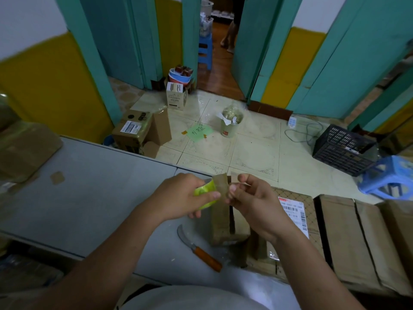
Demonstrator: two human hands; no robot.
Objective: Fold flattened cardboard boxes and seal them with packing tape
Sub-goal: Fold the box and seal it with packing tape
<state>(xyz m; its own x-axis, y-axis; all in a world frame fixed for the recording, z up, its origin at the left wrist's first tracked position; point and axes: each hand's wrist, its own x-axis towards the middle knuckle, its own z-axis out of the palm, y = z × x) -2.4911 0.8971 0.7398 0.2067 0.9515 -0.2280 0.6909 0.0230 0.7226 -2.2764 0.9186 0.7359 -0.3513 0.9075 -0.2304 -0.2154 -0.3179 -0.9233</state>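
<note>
My left hand [183,195] grips a yellow-green roll of packing tape [204,191] above the grey table. A short brown strip of tape [220,185] stands up from the roll between my hands. My right hand [250,198] pinches the strip's free end with thumb and fingers. Below my hands a small brown cardboard box [225,224] lies on the table [100,198]. To its right lies a flattened box with a white shipping label [295,211], and more flat brown cardboard [348,238] is stacked further right.
A curved knife with an orange handle [201,249] lies on the table near its front edge. Cardboard sits at the table's left [24,151]. On the tiled floor beyond are boxes [134,130], a paper bucket [231,124], a black crate [342,148] and a blue stool [391,175].
</note>
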